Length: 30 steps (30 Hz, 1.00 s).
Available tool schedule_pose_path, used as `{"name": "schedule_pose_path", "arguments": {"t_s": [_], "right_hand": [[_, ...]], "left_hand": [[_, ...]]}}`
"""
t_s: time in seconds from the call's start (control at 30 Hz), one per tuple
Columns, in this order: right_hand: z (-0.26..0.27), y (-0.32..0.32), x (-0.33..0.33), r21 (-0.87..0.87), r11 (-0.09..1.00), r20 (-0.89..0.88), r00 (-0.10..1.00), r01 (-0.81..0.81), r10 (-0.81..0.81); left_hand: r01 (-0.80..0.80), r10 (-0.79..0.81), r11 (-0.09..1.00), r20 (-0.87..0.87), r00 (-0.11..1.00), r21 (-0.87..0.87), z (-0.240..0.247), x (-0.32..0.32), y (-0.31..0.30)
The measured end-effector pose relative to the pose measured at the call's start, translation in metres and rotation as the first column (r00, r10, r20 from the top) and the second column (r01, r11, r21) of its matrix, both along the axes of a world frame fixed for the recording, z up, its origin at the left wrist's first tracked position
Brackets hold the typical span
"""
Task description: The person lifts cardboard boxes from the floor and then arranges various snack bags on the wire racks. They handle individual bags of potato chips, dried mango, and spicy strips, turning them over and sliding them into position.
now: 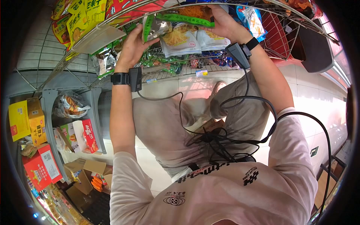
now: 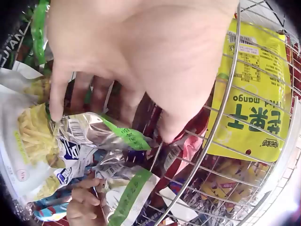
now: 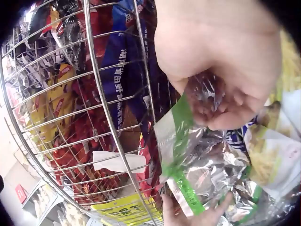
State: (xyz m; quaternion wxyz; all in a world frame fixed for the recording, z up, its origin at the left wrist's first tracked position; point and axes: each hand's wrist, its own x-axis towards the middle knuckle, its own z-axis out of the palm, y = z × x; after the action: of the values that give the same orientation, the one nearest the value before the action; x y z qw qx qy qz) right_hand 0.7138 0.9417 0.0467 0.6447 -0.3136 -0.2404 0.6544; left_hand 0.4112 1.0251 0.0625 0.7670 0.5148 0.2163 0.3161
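My left hand [image 1: 131,48] grips the left end of a snack bag [image 1: 187,18], its thumb and fingers spread around it. The bag has silver foil, clear film and green bands, with orange shreds showing inside. My right hand [image 1: 227,26] holds the opposite end, its fingers curled on crinkled clear film [image 3: 207,92] in the right wrist view. Just beneath the bag lie white packets [image 1: 182,41] printed with pale strips. In the left wrist view, silver packaging [image 2: 101,132] spans the left fingers.
Around the hands runs a wire basket [image 2: 221,113] filled with packaged snacks. Yellow dried mango bags [image 1: 95,13] stand at its left, and a blue-and-white packet [image 1: 251,20] at its right. Black cables [image 1: 217,138] trail from both wrists over the lap. Cartons [image 1: 41,167] fill shelves at left.
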Motion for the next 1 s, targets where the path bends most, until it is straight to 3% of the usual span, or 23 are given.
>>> {"name": "schedule_pose_path", "arguments": {"t_s": [0.13,0.2,0.33,0.37,0.43,0.5,0.57,0.67,0.77,1.0], "right_hand": [[0.003,0.003,0.000,0.068,0.994,0.034,0.996,-0.083,0.081],[0.000,0.008,0.002,0.034,0.976,0.071,0.974,-0.217,0.214],[-0.008,0.010,0.002,-0.080,0.976,0.087,0.974,-0.203,0.210],[-0.011,0.012,0.002,-0.059,0.976,0.109,0.970,-0.211,0.217],[-0.009,0.009,0.001,-0.037,0.975,0.130,0.966,-0.220,0.223],[-0.005,-0.002,0.000,-0.185,0.972,0.334,0.920,-0.147,0.203],[0.004,-0.007,-0.007,-0.179,0.977,0.392,0.903,-0.112,0.176],[0.008,-0.013,-0.014,-0.154,0.986,0.469,0.873,-0.070,0.135],[0.015,-0.018,-0.018,-0.134,0.988,0.494,0.860,-0.071,0.128],[0.021,-0.023,-0.022,-0.143,0.986,0.526,0.838,-0.086,0.149]], "left_hand": [[0.064,-0.066,0.992,-0.018,0.998,-0.112,-0.018,-0.004,0.015],[-0.066,0.071,0.997,-0.261,0.963,0.027,-0.029,0.000,0.012],[0.064,-0.063,0.998,-0.456,0.888,-0.012,-0.037,0.004,-0.001],[0.063,-0.062,0.998,-0.457,0.887,-0.013,-0.038,0.004,0.002],[0.236,-0.283,0.959,-0.457,0.843,-0.159,-0.037,0.004,0.008],[0.234,-0.280,0.960,-0.439,0.854,-0.157,-0.035,0.004,0.006],[0.232,-0.279,0.960,-0.421,0.863,-0.159,-0.035,0.007,0.004],[0.218,-0.237,0.971,-0.455,0.858,-0.095,-0.040,0.006,0.007],[0.145,-0.213,0.973,-0.452,0.866,-0.181,-0.043,0.004,0.011],[-0.087,0.040,0.981,-0.258,0.965,-0.175,-0.039,0.002,0.010]]}}
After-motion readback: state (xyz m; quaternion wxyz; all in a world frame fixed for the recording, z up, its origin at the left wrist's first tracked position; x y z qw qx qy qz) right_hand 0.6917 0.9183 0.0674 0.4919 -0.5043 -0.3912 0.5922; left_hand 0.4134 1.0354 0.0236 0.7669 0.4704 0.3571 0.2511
